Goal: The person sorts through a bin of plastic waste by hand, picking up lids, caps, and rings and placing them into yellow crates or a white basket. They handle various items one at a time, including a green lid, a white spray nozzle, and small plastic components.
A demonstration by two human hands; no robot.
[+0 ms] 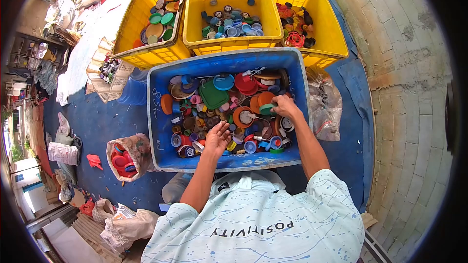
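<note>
A blue bin (226, 164) full of mixed plastic lids and caps stands in front of me. Over its right side, my right hand (284, 106) pinches a green lid (266, 109), beside an orange lid (266, 98). My left hand (218, 139) hovers above the caps left of the middle, palm turned up, fingers curled but apart, with nothing visible in it. A large green square lid (213, 94) and a red lid (246, 84) lie farther back among the caps.
Three yellow bins (234, 45) with sorted caps stand behind the blue bin. A sack (139, 152) with red lids is at the left, and a clear plastic bag (325, 107) lies at the right. A block wall (404, 97) runs along the right.
</note>
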